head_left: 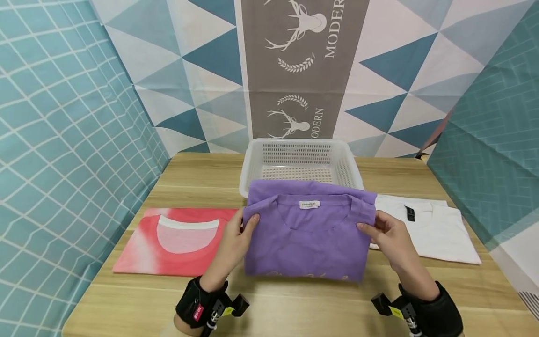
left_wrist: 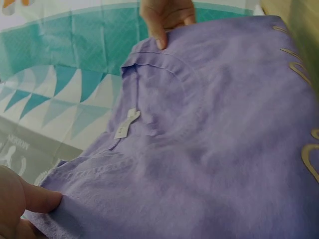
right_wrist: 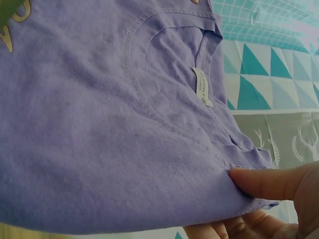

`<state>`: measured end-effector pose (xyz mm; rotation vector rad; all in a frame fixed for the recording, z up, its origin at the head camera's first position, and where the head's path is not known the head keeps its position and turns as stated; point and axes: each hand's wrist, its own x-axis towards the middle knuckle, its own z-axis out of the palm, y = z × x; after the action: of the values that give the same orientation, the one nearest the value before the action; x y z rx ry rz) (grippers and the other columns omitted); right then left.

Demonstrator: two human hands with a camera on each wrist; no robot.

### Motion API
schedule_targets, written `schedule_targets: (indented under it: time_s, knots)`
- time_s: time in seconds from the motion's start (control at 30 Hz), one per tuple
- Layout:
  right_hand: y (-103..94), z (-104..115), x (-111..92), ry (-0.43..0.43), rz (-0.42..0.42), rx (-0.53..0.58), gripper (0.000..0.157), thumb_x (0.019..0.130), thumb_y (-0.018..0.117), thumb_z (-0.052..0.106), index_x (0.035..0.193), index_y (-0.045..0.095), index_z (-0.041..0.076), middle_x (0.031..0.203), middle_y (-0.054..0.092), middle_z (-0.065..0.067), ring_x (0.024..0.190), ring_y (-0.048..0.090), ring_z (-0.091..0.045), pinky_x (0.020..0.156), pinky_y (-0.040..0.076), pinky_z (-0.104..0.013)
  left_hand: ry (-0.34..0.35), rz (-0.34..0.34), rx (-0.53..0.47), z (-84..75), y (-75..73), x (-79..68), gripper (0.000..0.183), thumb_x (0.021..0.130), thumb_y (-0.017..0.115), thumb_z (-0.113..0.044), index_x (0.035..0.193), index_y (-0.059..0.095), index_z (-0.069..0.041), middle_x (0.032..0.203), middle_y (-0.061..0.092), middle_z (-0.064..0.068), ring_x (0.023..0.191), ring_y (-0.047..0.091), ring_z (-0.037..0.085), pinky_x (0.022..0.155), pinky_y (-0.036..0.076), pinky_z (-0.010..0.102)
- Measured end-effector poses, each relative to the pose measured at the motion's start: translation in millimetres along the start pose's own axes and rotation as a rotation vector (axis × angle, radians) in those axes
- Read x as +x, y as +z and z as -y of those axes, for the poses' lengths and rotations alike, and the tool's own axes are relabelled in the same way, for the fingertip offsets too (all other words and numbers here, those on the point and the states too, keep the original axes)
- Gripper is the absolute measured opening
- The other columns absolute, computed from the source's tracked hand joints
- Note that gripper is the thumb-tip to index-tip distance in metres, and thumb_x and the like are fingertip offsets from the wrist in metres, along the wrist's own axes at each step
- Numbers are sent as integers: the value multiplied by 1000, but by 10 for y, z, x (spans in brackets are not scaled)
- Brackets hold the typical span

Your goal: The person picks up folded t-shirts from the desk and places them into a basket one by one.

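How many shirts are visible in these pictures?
3: a purple shirt, held by the left hand and the right hand; a red-and-white shirt on the table at left; a white shirt at right. Others underneath could be hidden.

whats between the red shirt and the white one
In the head view, the purple shirt, pinched at its sides by the left grip and right grip, appears between the red shirt and the white shirt.
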<state>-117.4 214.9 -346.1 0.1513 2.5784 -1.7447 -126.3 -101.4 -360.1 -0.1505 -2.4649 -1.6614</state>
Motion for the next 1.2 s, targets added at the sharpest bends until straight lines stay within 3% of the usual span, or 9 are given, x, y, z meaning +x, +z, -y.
schedule_targets:
  time_s: [0.2, 0.47, 0.9, 1.2]
  knots:
    - [-32, 81, 66, -40, -8, -30, 45, 93, 63, 15, 130, 52, -6, 81, 60, 30, 80, 61, 9, 71, 55, -16, 49, -13, 37, -58, -29, 98, 14, 97, 56, -12, 102, 60, 0, 87, 59, 15, 76, 53, 15, 61, 44, 23]
    - [-95, 239, 186, -79, -25, -48, 47, 93, 63, 17, 133, 50, -5, 82, 58, 30, 80, 60, 11, 71, 54, -15, 68, -22, 67, -169, -103, 271, 16, 98, 55, -16, 89, 53, -2, 73, 40, 4, 65, 42, 13, 56, 35, 21]
    - [-123, 472, 379, -157, -86, -9, 46, 94, 61, 13, 133, 49, -7, 80, 56, 34, 79, 59, 12, 70, 53, -12, 166, -51, 67, -336, -162, 611, 18, 98, 53, -14, 105, 59, 3, 81, 53, 12, 72, 51, 17, 60, 42, 24]
    - [-209, 710, 556, -243, -167, -3, 40, 92, 61, 10, 127, 53, -8, 77, 57, 35, 76, 59, 14, 67, 51, -9, 226, -81, 119, -481, -202, 901, 20, 99, 51, -16, 97, 57, 3, 78, 48, 8, 68, 46, 17, 58, 38, 23]
